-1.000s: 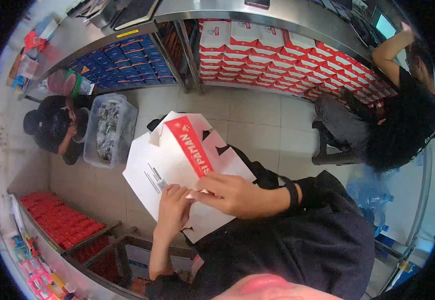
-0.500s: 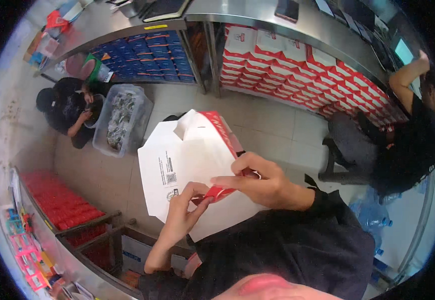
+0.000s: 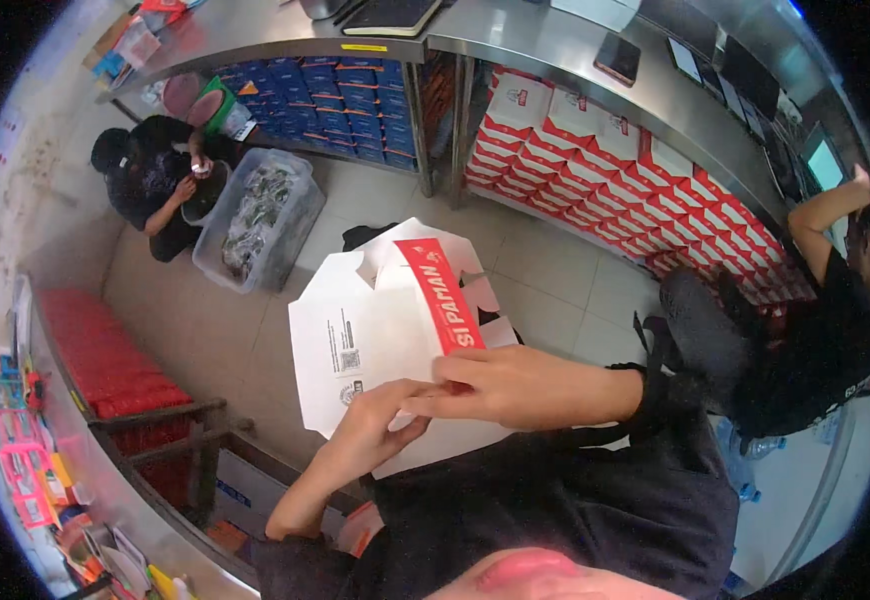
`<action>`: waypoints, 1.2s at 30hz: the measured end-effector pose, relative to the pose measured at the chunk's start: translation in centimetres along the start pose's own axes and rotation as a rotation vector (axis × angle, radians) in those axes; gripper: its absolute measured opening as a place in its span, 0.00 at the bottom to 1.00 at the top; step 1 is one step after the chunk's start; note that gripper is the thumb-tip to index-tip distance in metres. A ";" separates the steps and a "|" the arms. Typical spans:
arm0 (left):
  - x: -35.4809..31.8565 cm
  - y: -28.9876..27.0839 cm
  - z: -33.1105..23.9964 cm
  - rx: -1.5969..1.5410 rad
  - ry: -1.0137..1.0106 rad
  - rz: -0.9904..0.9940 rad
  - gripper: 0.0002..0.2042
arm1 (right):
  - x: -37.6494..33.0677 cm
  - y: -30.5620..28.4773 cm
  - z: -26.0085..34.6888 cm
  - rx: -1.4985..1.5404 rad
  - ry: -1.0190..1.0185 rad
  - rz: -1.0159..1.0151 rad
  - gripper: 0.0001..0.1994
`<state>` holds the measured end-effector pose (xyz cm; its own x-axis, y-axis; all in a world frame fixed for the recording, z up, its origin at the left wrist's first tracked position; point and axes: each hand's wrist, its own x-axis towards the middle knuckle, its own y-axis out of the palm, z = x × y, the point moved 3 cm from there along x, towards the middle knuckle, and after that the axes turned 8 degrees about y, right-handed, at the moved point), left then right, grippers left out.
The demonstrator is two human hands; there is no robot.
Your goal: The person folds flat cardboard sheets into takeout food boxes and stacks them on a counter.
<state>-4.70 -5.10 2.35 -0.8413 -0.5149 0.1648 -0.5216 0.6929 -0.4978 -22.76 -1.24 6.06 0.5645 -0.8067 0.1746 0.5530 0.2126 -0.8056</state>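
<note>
A partly folded cardboard box (image 3: 333,318) rests against my body, white with a red printed panel (image 3: 437,290) standing along its right side. The far flaps spread outward, and small black print shows on the left flap. My left hand (image 3: 373,420) is closed on the box's near corner. Across from it, my right hand (image 3: 503,385) lies over the near end of the red panel, its fingertips pressed together beside the left fingers. Both hands cover the fold they pinch.
Red-and-white boxes (image 3: 595,180) fill the shelf under a steel counter (image 3: 555,55), with blue boxes (image 3: 325,105) to the left. At left, a crouching person (image 3: 150,185) works beside a clear plastic tub (image 3: 305,215). Another person (image 3: 805,330) sits at right. Red stacks (image 3: 105,350) stand lower left.
My right hand has turned over and lies flatter, its back now upward. The red panel now faces up more. The crouching person's hands have risen. My view has shifted slightly.
</note>
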 end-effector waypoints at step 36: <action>-3.8 2.1 5.2 1.191 0.345 -0.147 0.19 | -4.5 -0.3 -4.8 0.067 0.433 -0.998 0.26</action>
<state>-1.88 -4.36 -3.72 -0.8732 -0.2645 0.4094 -0.3125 -0.3407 -0.8867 -28.44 -0.35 2.79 -0.4140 -0.7554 0.5079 0.6820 -0.6269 -0.3766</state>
